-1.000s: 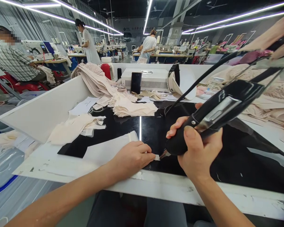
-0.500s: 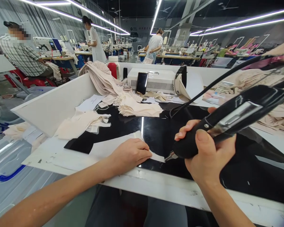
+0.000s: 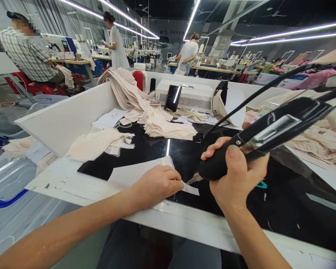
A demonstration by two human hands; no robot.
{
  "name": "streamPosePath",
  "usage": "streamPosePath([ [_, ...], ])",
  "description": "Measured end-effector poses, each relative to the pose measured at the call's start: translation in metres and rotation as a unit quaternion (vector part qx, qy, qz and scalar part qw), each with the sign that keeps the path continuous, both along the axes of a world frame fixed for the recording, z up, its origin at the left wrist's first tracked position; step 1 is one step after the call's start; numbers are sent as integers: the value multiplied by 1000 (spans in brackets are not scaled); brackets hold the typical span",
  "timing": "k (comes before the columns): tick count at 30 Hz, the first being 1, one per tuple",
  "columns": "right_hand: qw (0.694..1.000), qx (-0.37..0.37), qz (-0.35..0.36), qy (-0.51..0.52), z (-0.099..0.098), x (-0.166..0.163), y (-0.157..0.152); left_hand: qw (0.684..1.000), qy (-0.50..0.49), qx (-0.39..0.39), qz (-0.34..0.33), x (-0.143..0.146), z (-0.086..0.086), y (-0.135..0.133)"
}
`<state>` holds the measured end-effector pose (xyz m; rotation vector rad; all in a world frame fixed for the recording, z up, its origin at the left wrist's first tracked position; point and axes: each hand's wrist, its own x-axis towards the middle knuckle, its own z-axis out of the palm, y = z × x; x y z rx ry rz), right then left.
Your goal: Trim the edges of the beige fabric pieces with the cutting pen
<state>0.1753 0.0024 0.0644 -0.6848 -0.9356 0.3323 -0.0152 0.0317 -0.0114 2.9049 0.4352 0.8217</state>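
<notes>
A white fabric piece [image 3: 140,171] lies flat on the black board [image 3: 196,205] near the table's front edge. My left hand [image 3: 159,183] is closed on it, fingers bent together and pressed down at its narrow right part. The short end of the piece sticks out to the right of those fingers. In my right hand [image 3: 238,175] is a thick black corded hand tool [image 3: 264,132] with a silver panel, fingers wrapped round its front end. Its pointed metal tip [image 3: 194,178] reaches down-left to the fabric edge, close beside my left fingertips; exact contact cannot be made out.
Pale cut fabric pieces [image 3: 99,144] lie at left, and a fabric stack [image 3: 168,125] lies behind. Farther back stand a phone [image 3: 173,98], a white vented box [image 3: 184,93] and a red bottle [image 3: 139,80]. The tool's black cable [image 3: 257,91] arches across the right. Several people work beyond.
My right hand has brought the tool leftward, its tip going from the fabric's far right end to near my left fingers. My left hand keeps its hold on the piece.
</notes>
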Motion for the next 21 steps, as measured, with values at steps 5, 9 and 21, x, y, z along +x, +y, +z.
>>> streamPosePath([
  [5, 1000, -8, -8, -6, -2, -3, 0, 1000, 18, 3, 6, 2, -2, 1],
  [9, 1000, -14, -12, -15, -2, -3, -2, 1000, 14, 6, 3, 2, -1, 1],
  [21, 999, -13, -27, -11, -4, 15, -9, 1000, -29, 4, -11, 1, 1, 1],
])
